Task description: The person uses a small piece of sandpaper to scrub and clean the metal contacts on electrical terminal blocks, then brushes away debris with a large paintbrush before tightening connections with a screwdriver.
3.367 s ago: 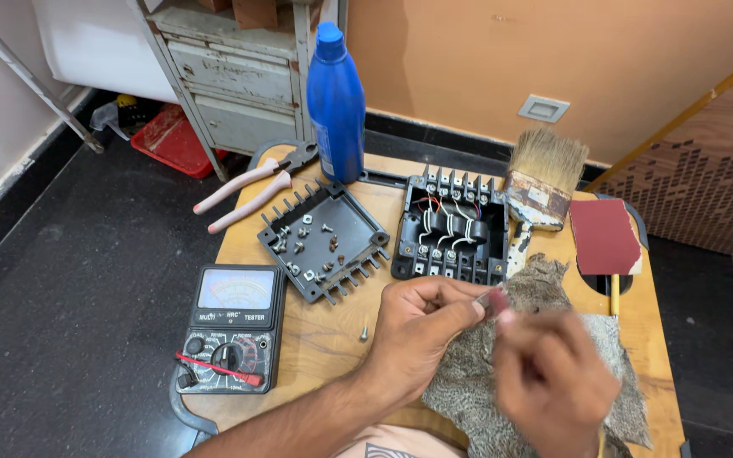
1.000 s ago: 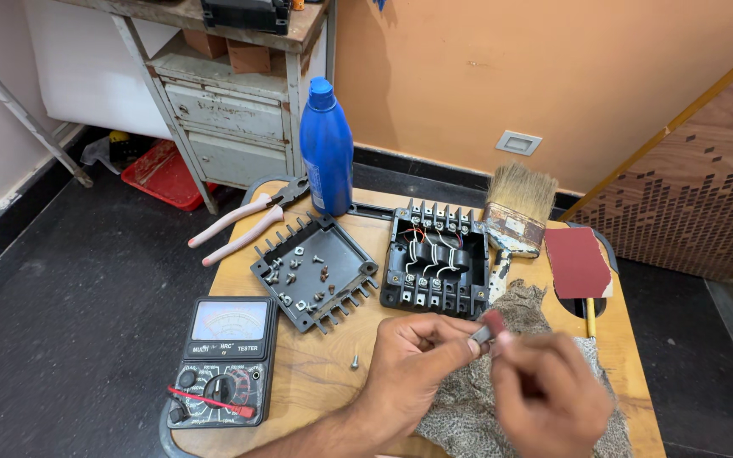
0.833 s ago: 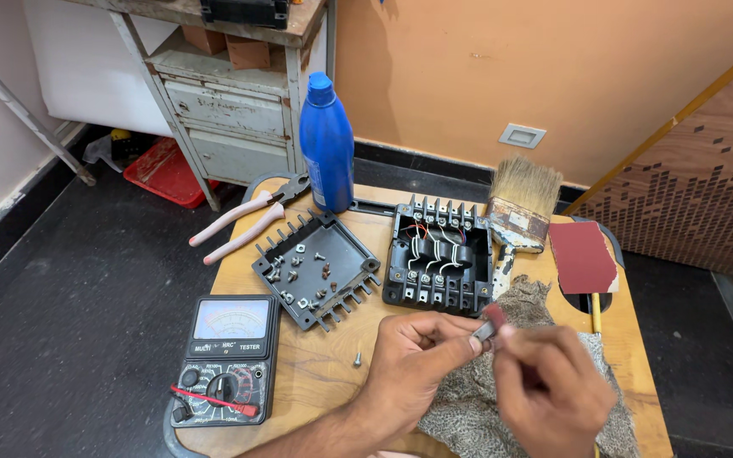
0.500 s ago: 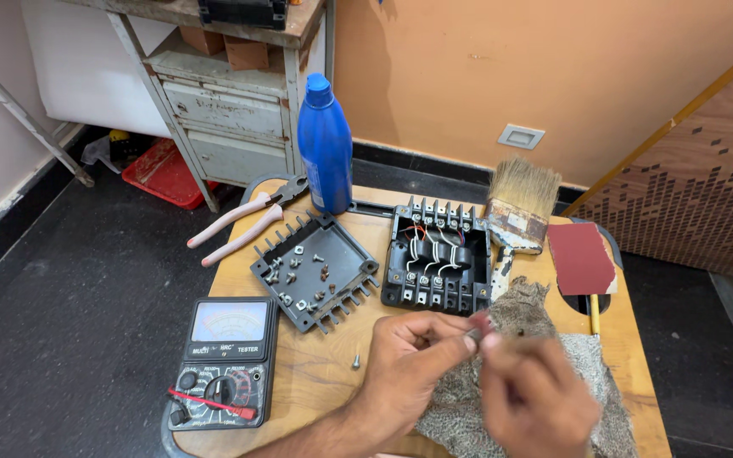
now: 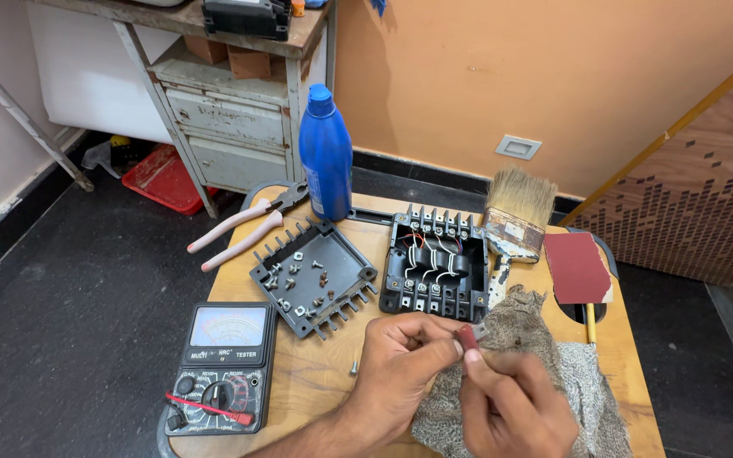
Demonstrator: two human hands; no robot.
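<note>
My left hand point(image 5: 400, 356) and my right hand point(image 5: 515, 407) meet fingertip to fingertip over the front of a wooden table point(image 5: 324, 386). Between them sits a small red scrap of sandpaper point(image 5: 467, 337), pinched by my right fingers. It is pressed against a small metal part point(image 5: 478, 326) that my left fingers pinch. Both hands hover above a grey knitted cloth point(image 5: 553, 365). Just beyond the hands lies an open black terminal box point(image 5: 434, 263) with white wires and screw terminals.
A black finned cover point(image 5: 311, 276) holds several loose screws. One screw point(image 5: 354, 367) lies near an analogue multimeter point(image 5: 222, 365). Pink-handled pliers point(image 5: 243, 229), a blue bottle point(image 5: 326, 157), a paintbrush point(image 5: 515, 212) and a red sandpaper sheet point(image 5: 579, 267) ring the table. A metal cabinet point(image 5: 231, 127) stands behind.
The hands stay together at the same spot. My right hand shifts slightly back and forth against the left fingertips. The view wanders a little.
</note>
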